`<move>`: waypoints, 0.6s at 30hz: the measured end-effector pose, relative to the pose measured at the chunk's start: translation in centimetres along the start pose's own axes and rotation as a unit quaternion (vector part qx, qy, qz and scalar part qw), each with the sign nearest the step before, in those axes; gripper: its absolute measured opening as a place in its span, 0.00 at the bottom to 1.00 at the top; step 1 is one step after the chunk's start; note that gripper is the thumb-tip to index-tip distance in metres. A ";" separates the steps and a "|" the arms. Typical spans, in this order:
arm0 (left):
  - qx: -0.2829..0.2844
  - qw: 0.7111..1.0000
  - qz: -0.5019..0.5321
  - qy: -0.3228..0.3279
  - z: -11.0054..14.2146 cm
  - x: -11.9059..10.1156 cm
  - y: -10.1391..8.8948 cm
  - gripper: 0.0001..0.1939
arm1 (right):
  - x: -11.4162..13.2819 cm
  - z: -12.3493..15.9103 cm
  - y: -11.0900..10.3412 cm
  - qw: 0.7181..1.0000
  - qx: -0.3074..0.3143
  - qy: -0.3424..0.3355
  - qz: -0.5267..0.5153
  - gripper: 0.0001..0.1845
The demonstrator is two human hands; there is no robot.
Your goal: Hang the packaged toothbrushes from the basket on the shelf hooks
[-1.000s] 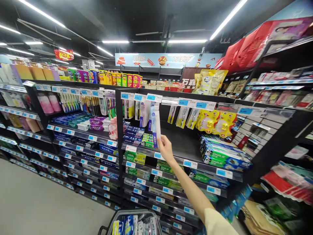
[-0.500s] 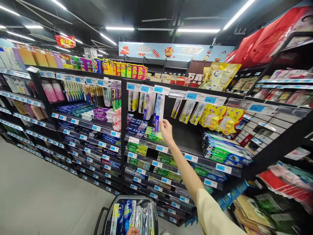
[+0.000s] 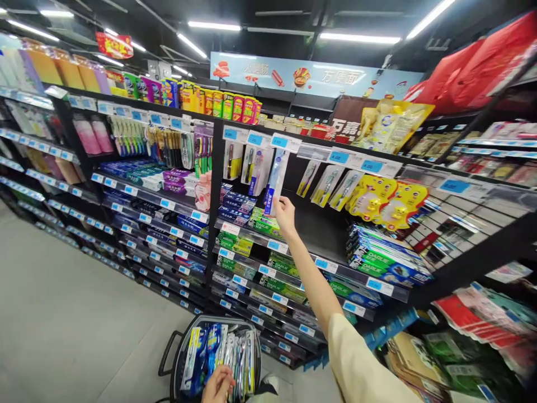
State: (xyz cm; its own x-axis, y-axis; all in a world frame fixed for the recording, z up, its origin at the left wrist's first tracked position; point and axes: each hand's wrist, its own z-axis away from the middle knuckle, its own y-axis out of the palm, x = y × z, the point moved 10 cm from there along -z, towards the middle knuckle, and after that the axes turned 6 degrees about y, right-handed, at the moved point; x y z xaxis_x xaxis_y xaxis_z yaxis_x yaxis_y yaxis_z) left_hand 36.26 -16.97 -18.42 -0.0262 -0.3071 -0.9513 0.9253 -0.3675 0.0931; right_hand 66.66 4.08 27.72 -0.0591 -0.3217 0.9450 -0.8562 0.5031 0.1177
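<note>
My right hand (image 3: 285, 215) is raised to the top peg row of the black shelf unit (image 3: 212, 184) and pinches the lower end of a white and blue toothbrush pack (image 3: 275, 178) that hangs under a blue price tag (image 3: 285, 142). At the bottom edge, my left hand (image 3: 217, 384) reaches into a black shopping basket (image 3: 174, 352) and touches the packs of toothbrushes (image 3: 218, 355) standing in it. Its fingers are curled over the packs.
Toothpaste boxes (image 3: 384, 260) fill the shelves below the pegs. More toothbrush packs (image 3: 247, 162) and yellow children's packs (image 3: 386, 204) hang alongside. Another shelf run (image 3: 62, 168) stretches left. Grey floor (image 3: 62, 324) lies open on the left. Stacked goods (image 3: 474, 324) crowd the lower right.
My right hand has lifted the pack up toward its peg. My left hand has come into view at the basket, and the view has tilted down and left.
</note>
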 end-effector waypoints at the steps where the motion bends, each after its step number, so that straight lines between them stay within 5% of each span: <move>1: 0.000 1.000 -0.003 0.013 0.3 -0.6 -0.1 0.33 | -0.5 0.1 0.0 1.000 0.006 0.012 -0.021 0.27; 6: -0.005 0.991 -0.100 0.085 1.8 -3.9 -0.7 0.28 | -4.1 3.6 -0.1 0.989 0.064 0.089 -0.097 0.28; 12: -0.036 0.987 -0.145 0.059 2.4 -1.6 -1.6 0.11 | -7.4 11.7 -1.1 0.993 0.085 0.074 -0.027 0.26; 15: -0.036 0.979 -0.185 0.074 2.5 -1.2 -1.1 0.07 | -13.0 15.9 0.1 0.972 0.184 0.142 0.048 0.20; 18: -0.020 0.973 -0.214 0.089 2.0 -1.2 0.0 0.09 | -21.4 21.7 0.9 0.893 0.342 0.230 0.181 0.19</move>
State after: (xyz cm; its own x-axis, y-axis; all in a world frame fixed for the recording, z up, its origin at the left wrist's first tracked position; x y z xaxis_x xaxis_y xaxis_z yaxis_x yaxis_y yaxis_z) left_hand 35.53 -18.36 -16.70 -0.3501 0.0248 -0.9364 0.8583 -0.3920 -0.3313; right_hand 56.02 -6.05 1.00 -0.3122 0.2055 0.9275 -0.9466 -0.1501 -0.2854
